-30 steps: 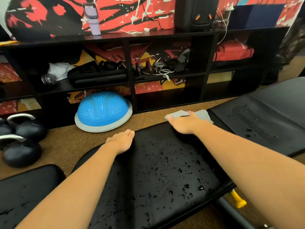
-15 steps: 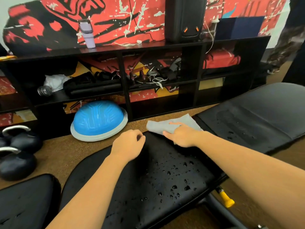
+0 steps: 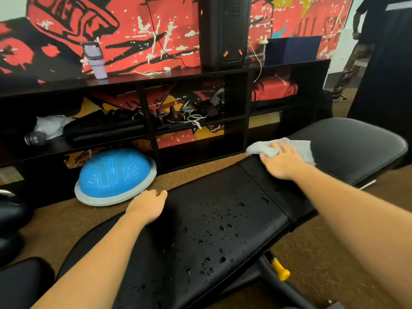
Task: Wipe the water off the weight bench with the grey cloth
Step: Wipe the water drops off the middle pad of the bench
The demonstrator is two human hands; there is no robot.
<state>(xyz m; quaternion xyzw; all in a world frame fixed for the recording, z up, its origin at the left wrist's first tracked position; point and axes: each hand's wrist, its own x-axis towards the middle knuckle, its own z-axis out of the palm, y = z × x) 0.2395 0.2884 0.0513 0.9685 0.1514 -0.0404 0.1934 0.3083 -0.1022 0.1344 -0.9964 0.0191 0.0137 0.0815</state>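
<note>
The grey cloth (image 3: 296, 148) has been swept from the seat pad's far edge onto the backrest of the weight bench (image 3: 356, 150), pressed flat under the spread right hand (image 3: 282, 162), while droplets are left unwiped beside the loosely curled, empty left hand (image 3: 148, 206).

— what lies on the weight bench (image 3: 223, 221)?
— water droplets (image 3: 214, 239), scattered as beads over the middle and near part of the black padded seat, which runs level from lower left toward the right.

— and the grey cloth (image 3: 296, 148)?
— light grey, crumpled, spread flat on the far edge of the black back pad, just past the seam between the two pads; one end hangs slightly over the edge.
</note>
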